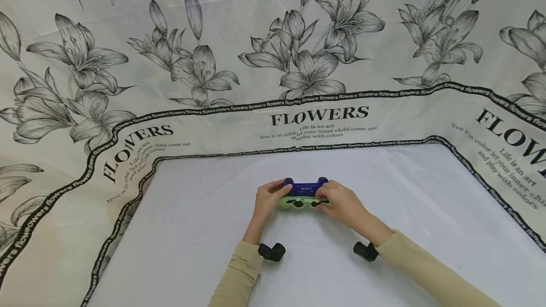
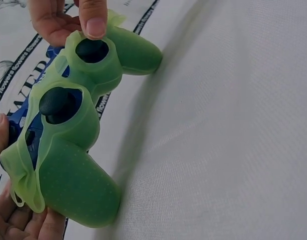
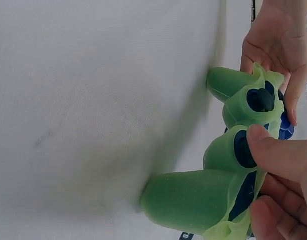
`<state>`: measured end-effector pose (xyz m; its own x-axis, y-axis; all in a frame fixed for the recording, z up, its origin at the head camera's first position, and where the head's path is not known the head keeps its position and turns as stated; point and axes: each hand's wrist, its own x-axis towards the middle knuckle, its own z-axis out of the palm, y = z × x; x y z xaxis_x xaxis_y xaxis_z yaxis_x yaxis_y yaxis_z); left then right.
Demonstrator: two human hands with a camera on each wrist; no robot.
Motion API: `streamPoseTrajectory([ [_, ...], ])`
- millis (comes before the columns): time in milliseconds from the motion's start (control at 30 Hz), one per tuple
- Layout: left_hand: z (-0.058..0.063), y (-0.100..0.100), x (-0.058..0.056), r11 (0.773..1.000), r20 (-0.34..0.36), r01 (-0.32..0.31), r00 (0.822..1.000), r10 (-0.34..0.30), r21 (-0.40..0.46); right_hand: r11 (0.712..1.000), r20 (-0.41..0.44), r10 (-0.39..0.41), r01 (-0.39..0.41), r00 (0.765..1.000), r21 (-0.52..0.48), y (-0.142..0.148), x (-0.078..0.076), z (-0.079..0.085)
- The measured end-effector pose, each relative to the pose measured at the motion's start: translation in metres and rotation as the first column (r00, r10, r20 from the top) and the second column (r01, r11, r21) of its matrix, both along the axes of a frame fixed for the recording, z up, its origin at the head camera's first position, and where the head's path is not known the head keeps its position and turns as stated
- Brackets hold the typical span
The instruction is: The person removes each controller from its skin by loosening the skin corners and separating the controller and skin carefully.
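Observation:
A blue game controller with SONY lettering is partly inside a green stretchy silicone cover. The cover wraps both handles, and the dark thumbsticks show through its round holes. Its edge bunches in loose folds at the ends, leaving blue controller surface bare along the top. My left hand grips the left end, thumb on the blue face and fingers beneath. My right hand pinches the right end, its thumb at the cover's edge near a thumbstick. Both handles point down toward the white cloth.
White cloth covers the table. Behind and at the sides hangs a flower-printed curtain with FLOWERS lettering. A black wrist device is worn on the left wrist, and another black device on the right.

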<state>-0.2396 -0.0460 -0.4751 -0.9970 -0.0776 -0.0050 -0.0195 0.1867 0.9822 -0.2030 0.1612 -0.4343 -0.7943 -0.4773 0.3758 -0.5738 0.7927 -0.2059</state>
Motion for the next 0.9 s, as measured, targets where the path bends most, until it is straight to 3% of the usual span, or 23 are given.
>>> streamPoseTrajectory([
  [433,-0.008,-0.005,0.005,0.999,0.031,0.029,0.999,-0.028,-0.031,1.0,-0.022,-0.022,0.022,1.0,-0.007,-0.006,0.005,-0.012],
  [733,0.005,-0.009,0.004,0.989,0.105,0.132,0.987,-0.125,-0.064,0.998,-0.063,-0.015,0.011,0.998,-0.061,-0.003,0.003,-0.013],
  [900,0.013,-0.012,0.002,0.979,0.121,0.195,0.975,-0.187,-0.056,0.995,-0.038,0.003,-0.007,0.999,-0.104,-0.002,0.0,-0.009],
])
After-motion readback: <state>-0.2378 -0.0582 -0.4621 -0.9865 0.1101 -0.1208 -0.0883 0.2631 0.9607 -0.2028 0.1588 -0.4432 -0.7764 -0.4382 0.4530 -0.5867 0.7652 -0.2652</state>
